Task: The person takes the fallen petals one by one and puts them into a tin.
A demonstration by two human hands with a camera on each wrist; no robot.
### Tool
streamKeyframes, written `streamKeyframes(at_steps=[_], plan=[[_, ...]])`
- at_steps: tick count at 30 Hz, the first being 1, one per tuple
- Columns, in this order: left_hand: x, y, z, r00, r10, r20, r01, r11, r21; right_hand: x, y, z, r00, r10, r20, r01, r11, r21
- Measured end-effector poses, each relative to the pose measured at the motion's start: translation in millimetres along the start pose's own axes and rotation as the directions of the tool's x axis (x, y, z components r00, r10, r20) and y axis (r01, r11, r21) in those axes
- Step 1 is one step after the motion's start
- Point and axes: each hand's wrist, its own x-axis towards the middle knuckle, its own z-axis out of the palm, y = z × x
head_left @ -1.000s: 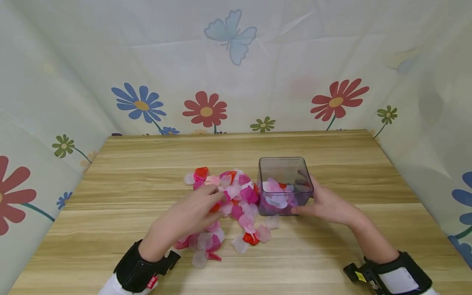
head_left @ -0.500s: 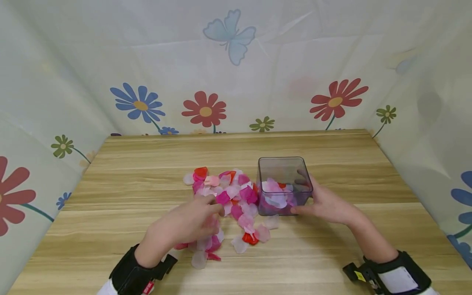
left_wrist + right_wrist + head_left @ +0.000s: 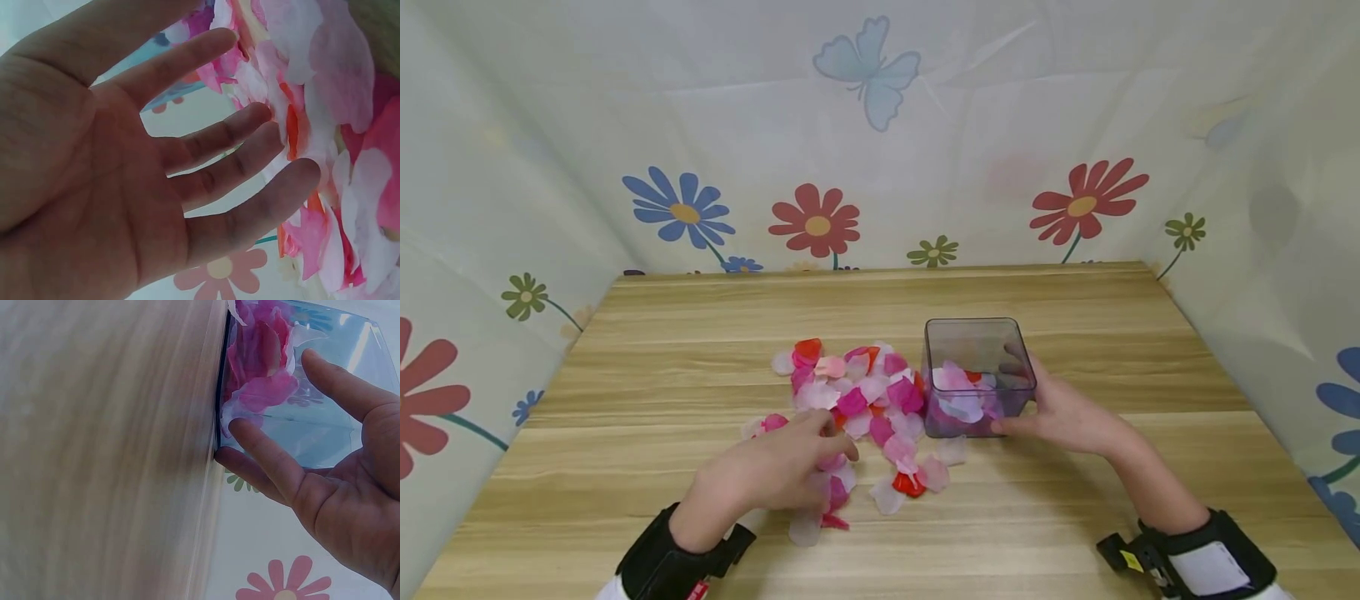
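Observation:
Over the near part of a heap of pink, white and red petals point(image 3: 891, 396) hovers the left hand point(image 3: 775, 467), palm down in the head view. The left wrist view shows that hand point(image 3: 119, 169) with its fingers spread and slightly bent, the palm bare, fingertips close to petals point(image 3: 340, 69). Just right of the heap stands an upright, see-through grey box point(image 3: 973, 342) with some petals point(image 3: 958, 404) inside. The right hand point(image 3: 1063, 412) grips the box's right side, thumb at the near corner; the right wrist view has the hand point(image 3: 350, 487) against the box wall point(image 3: 325, 434).
A wooden table point(image 3: 647, 358) carries everything. Flower-print cloth point(image 3: 977, 108) surrounds its back and sides. Loose petals point(image 3: 887, 498) lie in front of the box and near the left hand. Black bands point(image 3: 1217, 558) are on both wrists.
My left hand has drawn back towards the near left, uncovering pink petals in the middle and left of the heap. The right hand and the box have stayed in place.

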Motion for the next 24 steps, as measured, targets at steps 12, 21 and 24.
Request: streamKeyframes(at_steps=[12, 21, 24], plan=[[-1.0, 0.0, 0.0, 0.998, 0.051, 0.021, -0.05, 0.999, -0.021, -0.7, 0.0, 0.1, 1.0, -0.009, -0.002, 0.009, 1.0, -0.011], [-1.8, 5.7, 4.3, 0.996, 0.021, 0.089, -0.016, 0.998, -0.053, -1.7, -1.4, -0.2, 1.0, -0.006, 0.003, 0.006, 1.0, -0.002], [0.5, 6.2, 7.6, 0.998, 0.037, 0.059, -0.037, 0.999, 0.004, -2.1, -2.3, -0.3, 1.0, -0.004, 0.003, 0.004, 1.0, -0.001]])
